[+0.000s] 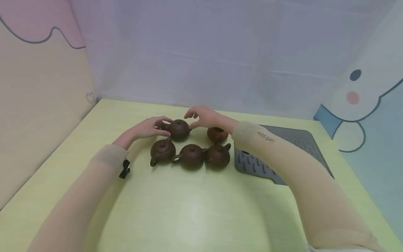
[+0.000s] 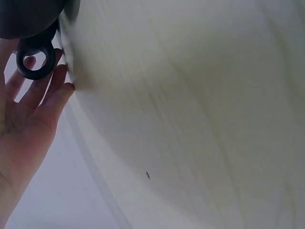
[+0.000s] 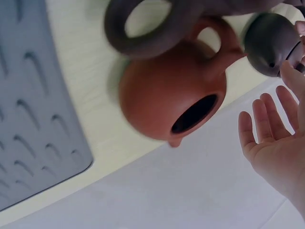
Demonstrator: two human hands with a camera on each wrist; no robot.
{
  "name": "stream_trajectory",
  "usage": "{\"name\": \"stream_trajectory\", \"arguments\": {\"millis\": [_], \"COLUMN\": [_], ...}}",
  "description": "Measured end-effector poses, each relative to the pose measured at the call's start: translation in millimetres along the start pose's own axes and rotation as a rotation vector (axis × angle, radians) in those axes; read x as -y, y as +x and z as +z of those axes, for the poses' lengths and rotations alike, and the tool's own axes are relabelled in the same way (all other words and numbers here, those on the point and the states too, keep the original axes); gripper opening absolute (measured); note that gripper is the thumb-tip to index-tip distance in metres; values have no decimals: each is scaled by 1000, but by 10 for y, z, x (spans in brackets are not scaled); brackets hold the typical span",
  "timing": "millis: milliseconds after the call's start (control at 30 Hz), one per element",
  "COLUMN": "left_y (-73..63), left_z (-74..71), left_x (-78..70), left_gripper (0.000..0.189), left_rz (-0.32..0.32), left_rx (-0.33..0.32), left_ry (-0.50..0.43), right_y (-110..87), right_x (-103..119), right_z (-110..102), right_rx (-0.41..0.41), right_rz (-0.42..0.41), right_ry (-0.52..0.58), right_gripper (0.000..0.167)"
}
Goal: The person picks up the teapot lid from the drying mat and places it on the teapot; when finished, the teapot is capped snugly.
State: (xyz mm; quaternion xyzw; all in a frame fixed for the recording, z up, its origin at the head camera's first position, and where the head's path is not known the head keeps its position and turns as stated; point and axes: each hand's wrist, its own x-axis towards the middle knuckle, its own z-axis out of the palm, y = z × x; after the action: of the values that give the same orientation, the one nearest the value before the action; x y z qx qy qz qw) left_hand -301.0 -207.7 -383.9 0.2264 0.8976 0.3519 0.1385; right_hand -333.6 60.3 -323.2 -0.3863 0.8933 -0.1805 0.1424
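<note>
A dark brown lidded teapot (image 1: 179, 130) stands at the back of the group, between both hands. My left hand (image 1: 149, 127) is at its handle side, thumb and fingers spread around it. In the left wrist view, relaxed fingers lie beside and behind the ring handle (image 2: 36, 75). At the spout side, my right hand (image 1: 204, 117) has loosely bent, parted fingers. Its thumb appears at the dark teapot (image 3: 269, 40) in the right wrist view; whether it touches cannot be told. A reddish, lidless teapot (image 3: 157, 95) sits near the right hand, its dark opening showing.
In front stand three more brown teapots: a left one (image 1: 162, 152), a middle one (image 1: 192, 157) and a right one (image 1: 218, 157), close together. A grey ridged mat (image 1: 252, 166) lies to the right, partly under the right sleeve. A pale cloth wall (image 1: 220, 63) rises behind the table.
</note>
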Motion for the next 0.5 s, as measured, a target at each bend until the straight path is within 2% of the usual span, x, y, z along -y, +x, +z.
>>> {"name": "stream_trajectory", "arguments": {"millis": [300,500], "left_y": [18,85], "left_z": [-61,-126], "left_x": [-51,-140], "left_gripper": [68,66], "left_rz": [-22,2], "left_rx": [12,-12], "left_ry": [14,36], "right_y": [-174,-305], "right_x": [-253,-423], "right_z": [-96,-179], "right_rx": [-19,-66], "right_rz": [43,60], "right_ry": [-13,0], "right_gripper": [48,48]}}
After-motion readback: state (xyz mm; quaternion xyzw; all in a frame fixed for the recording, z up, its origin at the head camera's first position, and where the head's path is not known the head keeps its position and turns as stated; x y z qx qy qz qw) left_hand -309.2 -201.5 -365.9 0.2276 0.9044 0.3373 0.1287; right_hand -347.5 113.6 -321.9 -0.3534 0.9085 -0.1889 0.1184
